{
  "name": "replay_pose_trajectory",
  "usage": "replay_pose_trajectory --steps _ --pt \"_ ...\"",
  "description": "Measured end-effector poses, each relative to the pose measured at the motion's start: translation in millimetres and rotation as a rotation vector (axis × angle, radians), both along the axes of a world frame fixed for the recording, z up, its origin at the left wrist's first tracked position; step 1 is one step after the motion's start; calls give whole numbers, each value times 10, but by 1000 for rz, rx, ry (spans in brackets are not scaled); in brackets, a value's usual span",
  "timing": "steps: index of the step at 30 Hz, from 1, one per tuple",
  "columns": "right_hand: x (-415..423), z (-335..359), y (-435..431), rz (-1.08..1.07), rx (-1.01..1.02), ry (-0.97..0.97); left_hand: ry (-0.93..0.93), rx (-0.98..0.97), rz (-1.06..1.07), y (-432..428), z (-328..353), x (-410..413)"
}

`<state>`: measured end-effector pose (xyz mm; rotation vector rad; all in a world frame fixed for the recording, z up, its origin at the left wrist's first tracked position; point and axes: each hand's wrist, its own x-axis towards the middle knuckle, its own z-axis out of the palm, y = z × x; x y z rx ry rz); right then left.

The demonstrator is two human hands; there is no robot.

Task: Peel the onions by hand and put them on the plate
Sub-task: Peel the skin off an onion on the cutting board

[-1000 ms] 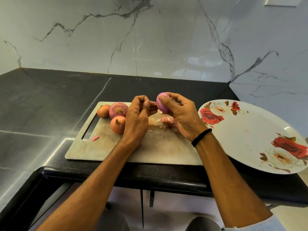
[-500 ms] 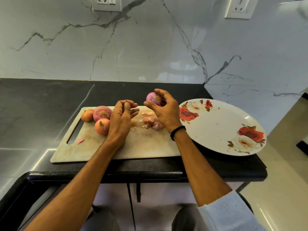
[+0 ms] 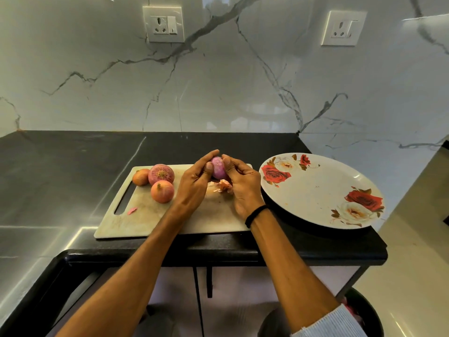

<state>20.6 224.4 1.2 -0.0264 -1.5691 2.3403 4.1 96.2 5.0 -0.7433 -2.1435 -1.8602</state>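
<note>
Head view showed both hands over the cutting board [image 3: 150, 220]. The left hand [image 3: 194, 183] and the right hand [image 3: 243, 186] held one purple onion [image 3: 218, 170] between them, fingers and thumbs curled closely round it, above a small heap of peels [image 3: 224, 186]. Three unpeeled ones lay on the far left part of the board: a small brown onion [image 3: 141, 177], a large red onion [image 3: 161, 174] just beside it, and an orange onion [image 3: 162, 191] in front. The flowered plate [image 3: 315, 190] stood right of the board.

On the worktop [image 3: 60, 166] lies the cutting board [image 3: 150, 220]: 3 onions [image 3: 161, 175] at its far left, peel scraps [image 3: 224, 186] at its far right, a 4th onion [image 3: 218, 171] held above those. The plate [image 3: 315, 190] sits just right of it.
</note>
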Motion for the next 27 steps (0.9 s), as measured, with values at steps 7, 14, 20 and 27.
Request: replay_pose_trajectory --steps 7,14,20,27 --pt "-174 94 -45 -322 321 -65 101 -148 47 -29 -76 -106" --pt "-339 160 -45 -422 503 -70 199 -142 64 -4 -96 -83" --pt "-322 51 104 -270 372 -214 104 24 82 -56 -34 -76" --pt "-189 52 161 -406 547 -98 97 16 98 -55 -51 -112"
